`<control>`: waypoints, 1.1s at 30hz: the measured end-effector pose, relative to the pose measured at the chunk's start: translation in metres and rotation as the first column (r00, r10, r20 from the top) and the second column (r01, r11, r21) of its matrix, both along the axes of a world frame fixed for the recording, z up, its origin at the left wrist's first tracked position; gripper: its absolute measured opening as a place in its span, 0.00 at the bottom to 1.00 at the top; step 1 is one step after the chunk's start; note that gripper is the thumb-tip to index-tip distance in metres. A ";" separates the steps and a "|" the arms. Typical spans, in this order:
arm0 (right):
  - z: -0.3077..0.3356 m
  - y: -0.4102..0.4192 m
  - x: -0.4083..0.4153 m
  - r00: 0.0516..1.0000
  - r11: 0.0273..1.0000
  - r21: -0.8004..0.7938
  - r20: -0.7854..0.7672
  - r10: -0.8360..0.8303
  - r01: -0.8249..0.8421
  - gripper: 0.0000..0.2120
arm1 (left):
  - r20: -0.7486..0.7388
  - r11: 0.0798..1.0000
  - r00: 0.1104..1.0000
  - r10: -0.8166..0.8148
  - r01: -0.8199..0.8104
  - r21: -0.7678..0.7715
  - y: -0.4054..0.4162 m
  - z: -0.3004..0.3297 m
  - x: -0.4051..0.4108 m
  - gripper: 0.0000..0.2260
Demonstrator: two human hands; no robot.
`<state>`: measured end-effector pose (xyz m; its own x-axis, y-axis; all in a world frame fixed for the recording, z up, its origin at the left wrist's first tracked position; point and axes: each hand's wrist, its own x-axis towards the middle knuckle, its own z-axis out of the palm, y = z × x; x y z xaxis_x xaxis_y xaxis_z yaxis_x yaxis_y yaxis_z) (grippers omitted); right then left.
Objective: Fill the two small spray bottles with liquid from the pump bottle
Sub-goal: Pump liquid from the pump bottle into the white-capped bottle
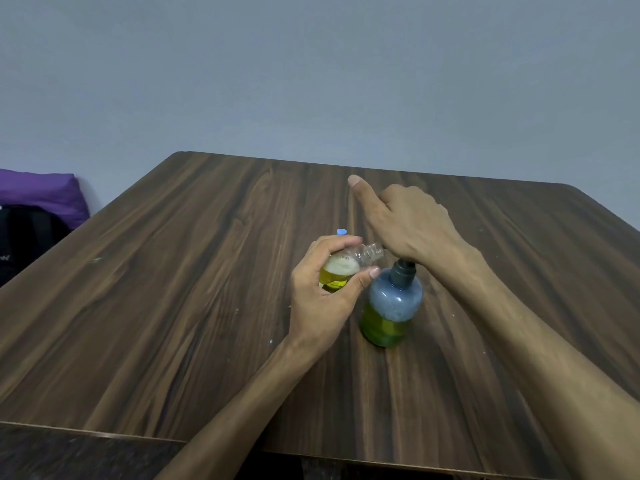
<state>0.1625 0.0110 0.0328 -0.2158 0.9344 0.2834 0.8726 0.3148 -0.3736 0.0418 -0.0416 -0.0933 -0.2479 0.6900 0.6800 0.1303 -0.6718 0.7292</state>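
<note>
My left hand (323,289) grips a small clear spray bottle (349,265), tilted with its open threaded neck pointing right toward the pump. Yellow liquid with foam fills its lower part. The blue pump bottle (393,304) stands upright on the table, green-yellow liquid in its lower half. My right hand (405,220) rests palm-down on the dark pump head (401,273), thumb raised; the spout is hidden under the hand. A blue cap (341,232) peeks out behind my left hand; what it belongs to is hidden.
The dark wood-grain table (173,289) ends close to me and has rounded far corners near a grey wall. A purple cushion (41,192) and a black bag (24,240) lie off the table's left side.
</note>
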 end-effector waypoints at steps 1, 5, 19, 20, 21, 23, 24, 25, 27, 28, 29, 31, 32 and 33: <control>-0.002 0.000 0.000 1.000 1.000 -0.028 0.016 -0.001 0.001 0.34 | 0.004 1.000 1.000 -0.003 0.004 -0.007 0.000 0.000 0.000 0.17; -0.002 -0.002 0.001 1.000 1.000 -0.002 0.004 0.008 -0.008 0.34 | 0.011 1.000 1.000 -0.006 0.006 -0.008 -0.002 0.001 0.000 0.17; -0.006 0.000 -0.001 1.000 0.998 -0.056 0.020 0.010 -0.009 0.33 | 0.023 1.000 1.000 -0.008 0.008 -0.011 0.000 -0.001 0.000 0.17; -0.004 0.001 -0.001 1.000 0.999 -0.043 0.016 0.016 -0.015 0.34 | 0.023 1.000 1.000 -0.006 0.006 -0.011 0.000 0.000 0.000 0.17; -0.002 0.002 0.000 1.000 1.000 -0.023 -0.002 0.019 -0.019 0.34 | 0.023 1.000 1.000 -0.002 0.002 -0.010 0.000 0.000 0.000 0.17; 0.003 0.003 0.002 0.999 1.000 0.018 -0.042 0.019 -0.018 0.34 | 0.028 1.000 1.000 0.005 -0.005 -0.008 -0.001 0.001 0.001 0.17; 0.003 0.003 0.002 0.999 0.999 0.027 -0.039 0.020 -0.019 0.34 | 0.029 1.000 1.000 0.006 -0.006 -0.010 -0.001 0.001 0.000 0.17; 0.001 0.002 0.001 1.000 1.000 0.016 -0.016 0.017 -0.017 0.35 | 0.028 1.000 1.000 0.003 -0.002 -0.015 -0.001 0.001 0.000 0.17; -0.008 0.002 0.000 1.000 0.999 -0.034 0.028 0.010 -0.009 0.34 | 0.018 1.000 1.000 -0.003 0.004 -0.021 0.001 -0.001 0.000 0.17; -0.009 0.001 -0.001 1.000 0.998 -0.055 0.028 0.007 -0.006 0.34 | 0.013 1.000 1.000 -0.006 0.007 -0.024 0.000 -0.002 0.000 0.17; -0.007 0.001 -0.001 1.000 0.998 -0.057 0.022 0.008 -0.006 0.34 | 0.013 1.000 1.000 -0.010 0.010 -0.024 0.000 -0.001 0.001 0.17; -0.001 0.000 -0.001 1.000 1.000 -0.004 0.011 0.022 -0.022 0.34 | 0.011 1.000 1.000 -0.008 0.008 -0.017 -0.002 0.001 0.000 0.18; 0.001 0.000 0.000 1.000 0.999 0.026 -0.005 0.027 -0.027 0.34 | 0.007 1.000 1.000 -0.003 0.003 -0.013 -0.002 0.001 0.001 0.18; 0.002 0.001 0.001 0.999 0.999 0.039 -0.020 0.029 -0.028 0.34 | 0.004 1.000 1.000 0.001 -0.001 -0.009 -0.002 0.002 0.001 0.18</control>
<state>0.1634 0.0122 0.0346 -0.2360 0.9162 0.3239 0.8551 0.3541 -0.3786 0.0424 -0.0440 -0.0915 -0.2510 0.6963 0.6725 0.1278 -0.6648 0.7360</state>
